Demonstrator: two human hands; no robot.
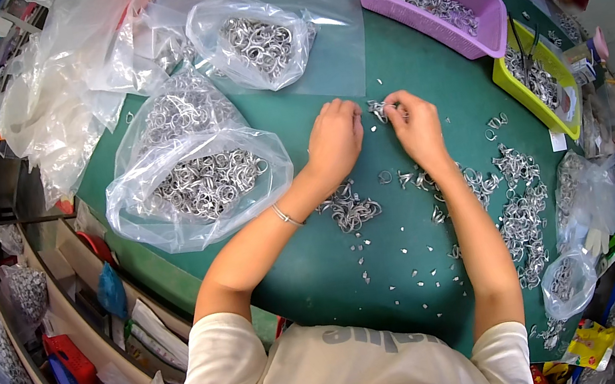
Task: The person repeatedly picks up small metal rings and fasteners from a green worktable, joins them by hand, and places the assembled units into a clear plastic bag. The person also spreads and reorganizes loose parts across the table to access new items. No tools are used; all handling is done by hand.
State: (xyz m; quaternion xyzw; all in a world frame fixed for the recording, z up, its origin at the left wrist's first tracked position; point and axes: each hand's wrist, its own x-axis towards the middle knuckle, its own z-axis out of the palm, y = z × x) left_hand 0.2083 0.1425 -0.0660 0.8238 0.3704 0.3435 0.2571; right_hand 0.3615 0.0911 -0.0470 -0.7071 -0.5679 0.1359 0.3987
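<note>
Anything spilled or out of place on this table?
Small metal bits lie strewn across the near part of the green table, ungathered, so they could be spill or debris. The rings at right lie loose too, but heaped. No clear damage visible.

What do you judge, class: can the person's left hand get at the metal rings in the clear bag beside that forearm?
Probably yes: the clear bag lies left of the left hand, its mouth looks open with metal rings showing, and only green tabletop shows between them.
</note>
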